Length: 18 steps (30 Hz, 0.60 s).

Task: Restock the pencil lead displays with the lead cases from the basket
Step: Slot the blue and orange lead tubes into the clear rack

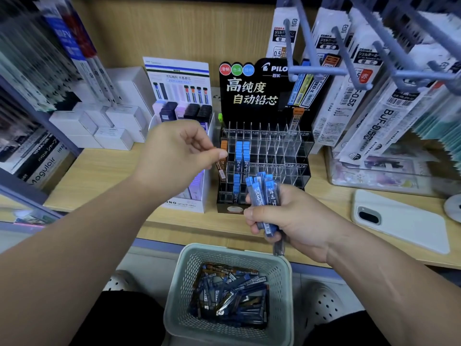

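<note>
A black Pilot lead display (264,168) with clear slotted compartments stands on the wooden shelf. Several blue-capped cases (242,152) fill its left-middle slots and an orange-capped case (223,145) sits in the leftmost slot. My left hand (179,156) pinches a brown lead case (220,168) at that left column. My right hand (282,218) grips a bundle of blue lead cases (263,196) in front of the display. A pale green basket (229,295) on my lap holds several blue and brown cases.
A white Mono lead display (184,136) stands left of the black one, with white boxes (109,126) behind it. A white phone (399,221) lies on the shelf at right. Refill packs hang on grey pegs (349,58) above right.
</note>
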Each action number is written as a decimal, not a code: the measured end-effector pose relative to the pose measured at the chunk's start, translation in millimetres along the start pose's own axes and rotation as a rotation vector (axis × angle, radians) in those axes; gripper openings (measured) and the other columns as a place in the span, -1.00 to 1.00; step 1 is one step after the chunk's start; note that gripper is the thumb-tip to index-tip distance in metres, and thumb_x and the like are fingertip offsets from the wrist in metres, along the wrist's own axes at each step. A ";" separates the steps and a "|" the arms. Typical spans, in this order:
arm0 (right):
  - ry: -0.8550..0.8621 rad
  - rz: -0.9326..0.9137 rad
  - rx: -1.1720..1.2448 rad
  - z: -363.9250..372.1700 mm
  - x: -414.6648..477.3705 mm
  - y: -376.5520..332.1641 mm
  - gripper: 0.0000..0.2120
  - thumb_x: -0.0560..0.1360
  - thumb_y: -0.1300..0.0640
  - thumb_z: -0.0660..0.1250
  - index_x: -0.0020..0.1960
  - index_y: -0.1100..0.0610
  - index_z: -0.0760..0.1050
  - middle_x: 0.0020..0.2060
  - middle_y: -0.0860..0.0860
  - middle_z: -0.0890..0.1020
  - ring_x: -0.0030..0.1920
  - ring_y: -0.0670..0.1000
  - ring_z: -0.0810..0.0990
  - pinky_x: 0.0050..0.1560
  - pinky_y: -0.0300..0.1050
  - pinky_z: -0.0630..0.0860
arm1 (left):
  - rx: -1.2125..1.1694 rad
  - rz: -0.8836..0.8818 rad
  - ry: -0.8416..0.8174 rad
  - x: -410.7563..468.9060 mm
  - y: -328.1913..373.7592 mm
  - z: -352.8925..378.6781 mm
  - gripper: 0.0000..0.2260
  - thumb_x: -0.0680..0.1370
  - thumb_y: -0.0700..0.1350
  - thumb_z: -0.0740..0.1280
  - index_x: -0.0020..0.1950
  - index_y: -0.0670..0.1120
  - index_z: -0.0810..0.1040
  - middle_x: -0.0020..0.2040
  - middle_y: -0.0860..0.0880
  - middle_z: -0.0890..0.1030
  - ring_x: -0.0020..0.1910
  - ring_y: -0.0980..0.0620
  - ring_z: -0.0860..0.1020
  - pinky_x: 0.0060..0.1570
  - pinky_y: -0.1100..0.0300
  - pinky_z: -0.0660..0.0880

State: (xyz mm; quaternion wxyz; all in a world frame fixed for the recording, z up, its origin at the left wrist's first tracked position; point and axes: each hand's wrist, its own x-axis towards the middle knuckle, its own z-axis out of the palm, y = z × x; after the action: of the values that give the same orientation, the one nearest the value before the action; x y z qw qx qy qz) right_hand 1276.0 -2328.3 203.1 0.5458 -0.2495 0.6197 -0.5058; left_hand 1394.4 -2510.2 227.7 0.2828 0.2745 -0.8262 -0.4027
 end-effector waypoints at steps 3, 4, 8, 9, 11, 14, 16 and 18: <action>0.004 -0.001 0.004 -0.4 -0.2 1.2 -0.80 0.52 0.35 0.40 0.05 0.16 0.43 -0.33 0.09 0.55 -0.33 0.00 0.52 -0.44 -0.22 0.30 | 0.037 0.020 0.018 0.9 -10.0 7.7 -0.77 0.38 -0.11 0.60 -0.28 -0.13 0.57 -0.37 -0.05 0.64 -0.37 -0.01 0.59 -0.33 0.23 0.53; 0.007 -0.001 0.004 -0.6 -0.3 1.6 -0.80 0.52 0.35 0.40 0.05 0.16 0.43 -0.33 0.08 0.56 -0.33 0.00 0.52 -0.44 -0.22 0.30 | 0.064 0.033 0.018 1.1 -12.9 10.3 -0.76 0.38 -0.10 0.60 -0.30 -0.13 0.57 -0.39 -0.03 0.62 -0.41 0.06 0.56 -0.35 0.29 0.49; 0.018 0.001 -0.007 -3.2 -1.3 2.9 -0.80 0.52 0.35 0.41 0.02 0.15 0.44 -0.33 0.08 0.58 -0.32 0.00 0.54 -0.44 -0.21 0.32 | 0.148 0.111 -0.004 0.7 -17.5 18.5 -0.77 0.36 -0.10 0.61 -0.30 -0.14 0.59 -0.41 0.07 0.60 -0.39 0.16 0.55 -0.35 0.46 0.41; 0.019 0.002 -0.009 -4.1 -1.4 3.0 -0.80 0.51 0.35 0.41 0.02 0.15 0.44 -0.33 0.08 0.58 -0.31 0.01 0.54 -0.44 -0.21 0.33 | 0.166 0.140 -0.022 0.9 -19.5 19.7 -0.78 0.36 -0.10 0.61 -0.30 -0.14 0.60 -0.41 0.10 0.59 -0.36 0.14 0.56 -0.34 0.46 0.41; 0.019 0.003 -0.007 -5.7 -1.8 2.8 -0.80 0.52 0.34 0.40 0.04 0.16 0.44 -0.33 0.09 0.57 -0.31 0.01 0.53 -0.44 -0.21 0.33 | 0.218 0.193 -0.054 1.0 -23.7 21.3 -0.79 0.37 -0.10 0.61 -0.30 -0.12 0.61 -0.41 0.16 0.57 -0.33 0.14 0.56 -0.35 0.46 0.40; 0.017 -0.003 -0.006 -6.4 -3.1 2.1 -0.80 0.52 0.35 0.39 0.05 0.16 0.44 -0.32 0.10 0.56 -0.31 0.01 0.52 -0.45 -0.21 0.32 | 0.283 0.262 -0.072 1.4 -28.0 23.7 -0.79 0.38 -0.09 0.60 -0.31 -0.12 0.61 -0.43 0.16 0.53 -0.33 0.12 0.52 -0.39 0.43 0.35; 0.018 -0.006 -0.006 -6.7 -4.0 1.8 -0.80 0.52 0.35 0.39 0.05 0.17 0.44 -0.32 0.10 0.56 -0.31 0.01 0.52 -0.45 -0.21 0.32 | 0.322 0.310 -0.079 2.5 -28.2 24.1 -0.78 0.38 -0.09 0.60 -0.31 -0.13 0.60 -0.43 0.16 0.51 -0.30 0.09 0.52 -0.38 0.41 0.35; 0.016 -0.007 -0.008 -7.0 -4.9 1.5 -0.80 0.51 0.35 0.39 0.06 0.17 0.44 -0.32 0.10 0.56 -0.31 0.01 0.52 -0.44 -0.21 0.32 | 0.322 0.314 -0.090 4.3 -28.8 21.8 -0.78 0.38 -0.09 0.60 -0.31 -0.13 0.60 -0.44 0.17 0.51 -0.27 0.08 0.54 -0.37 0.41 0.37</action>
State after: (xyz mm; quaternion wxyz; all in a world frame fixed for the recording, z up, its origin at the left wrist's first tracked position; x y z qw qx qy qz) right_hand 1271.2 -2321.1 203.0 0.5381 -0.2497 0.6251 -0.5074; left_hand 1383.0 -2517.2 193.9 0.2575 0.1658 -0.9241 -0.2285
